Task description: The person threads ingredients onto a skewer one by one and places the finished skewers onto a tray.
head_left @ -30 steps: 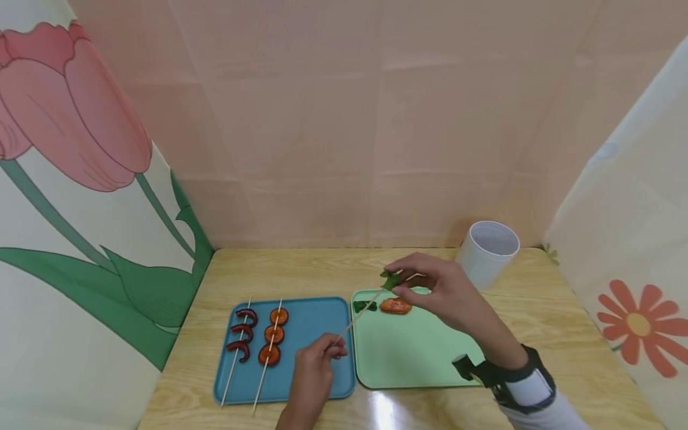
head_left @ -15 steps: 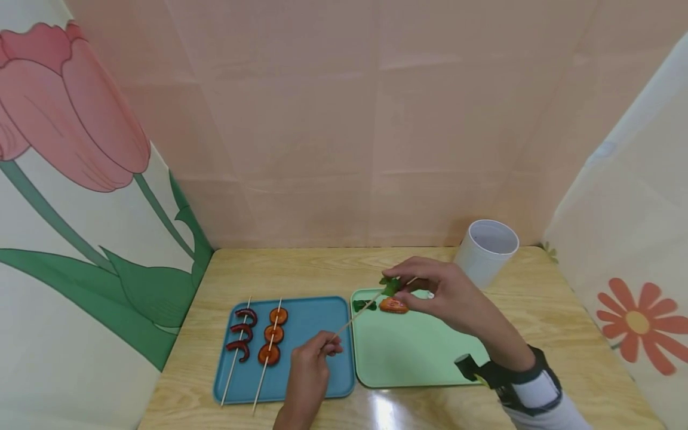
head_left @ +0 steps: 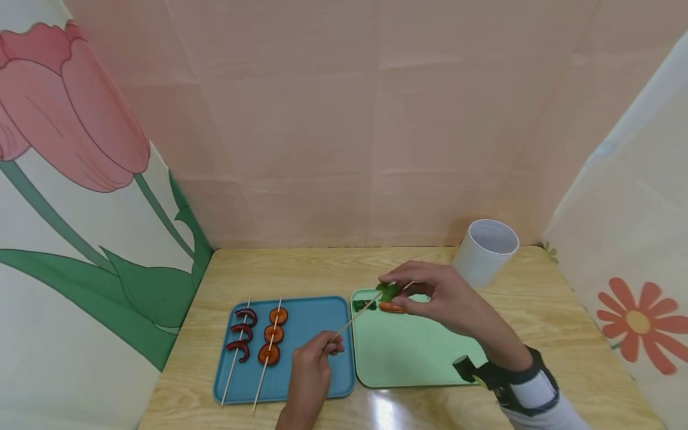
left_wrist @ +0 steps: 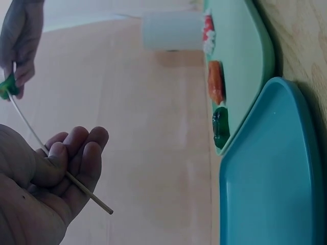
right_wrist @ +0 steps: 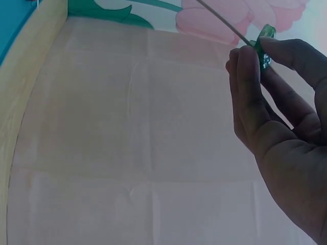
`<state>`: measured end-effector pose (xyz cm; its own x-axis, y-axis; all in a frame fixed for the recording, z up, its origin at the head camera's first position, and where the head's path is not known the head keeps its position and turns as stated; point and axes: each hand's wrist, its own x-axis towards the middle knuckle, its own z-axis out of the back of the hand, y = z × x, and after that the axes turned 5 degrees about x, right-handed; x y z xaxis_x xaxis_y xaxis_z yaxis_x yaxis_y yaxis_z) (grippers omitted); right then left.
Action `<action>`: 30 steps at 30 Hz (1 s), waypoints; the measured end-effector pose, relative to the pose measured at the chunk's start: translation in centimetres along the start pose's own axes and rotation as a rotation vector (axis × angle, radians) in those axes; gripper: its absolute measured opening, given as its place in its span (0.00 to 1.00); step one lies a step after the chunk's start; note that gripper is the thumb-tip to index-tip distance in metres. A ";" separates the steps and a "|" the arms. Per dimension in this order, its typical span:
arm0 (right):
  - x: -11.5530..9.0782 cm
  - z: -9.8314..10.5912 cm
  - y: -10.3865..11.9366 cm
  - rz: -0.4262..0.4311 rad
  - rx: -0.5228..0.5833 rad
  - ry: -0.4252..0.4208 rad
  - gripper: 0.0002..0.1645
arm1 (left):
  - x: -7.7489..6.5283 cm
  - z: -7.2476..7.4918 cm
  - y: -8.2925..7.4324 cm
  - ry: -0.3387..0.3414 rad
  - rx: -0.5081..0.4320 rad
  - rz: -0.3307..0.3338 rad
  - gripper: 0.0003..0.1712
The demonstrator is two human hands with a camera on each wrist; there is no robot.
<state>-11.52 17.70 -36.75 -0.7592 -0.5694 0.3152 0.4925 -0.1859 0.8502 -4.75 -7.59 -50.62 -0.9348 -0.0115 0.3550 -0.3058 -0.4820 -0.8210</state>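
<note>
My left hand (head_left: 309,370) grips a thin wooden skewer (head_left: 357,318) near its lower end, the blunt end poking out past the fingers in the left wrist view. The skewer slants up to the right. Close to its upper tip sits a glossy green pepper piece (head_left: 388,291), pinched between the thumb and fingers of my right hand (head_left: 441,298). In the head view the skewer's tip shows beyond the piece, between the fingers. Behind and below the right hand, an orange-brown food piece (head_left: 391,307) and a dark green piece (head_left: 364,305) lie on the green tray (head_left: 414,358).
On the blue tray (head_left: 317,310) at left lie two loaded skewers, one with dark red curled pieces (head_left: 243,329), one with round orange-brown slices (head_left: 273,334). A white cup (head_left: 475,269) stands at the back right. A red-and-white piece (left_wrist: 209,33) shows on the green tray.
My right hand has moved slightly down and left with the green pepper piece, nearer the left hand along the skewer. The skewer's tip now shows past the piece. The left hand has barely moved.
</note>
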 end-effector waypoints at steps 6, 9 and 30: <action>0.2 -0.8 -0.5 -0.008 0.107 0.015 0.19 | 0.1 -0.1 -0.3 -0.029 -0.027 -0.042 0.22; 0.3 -1.7 -0.9 -0.018 0.145 0.036 0.17 | 0.3 -0.1 -0.5 -0.042 -0.049 -0.100 0.23; 0.7 -7.2 -2.7 -0.158 0.072 0.094 0.17 | 1.1 -0.3 -1.9 -0.082 -0.028 -0.154 0.22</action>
<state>-10.31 12.03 -41.87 -0.7799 -0.6106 0.1379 0.3364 -0.2231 0.9149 -5.23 -6.43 -48.80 -0.8591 -0.0118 0.5116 -0.4499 -0.4592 -0.7660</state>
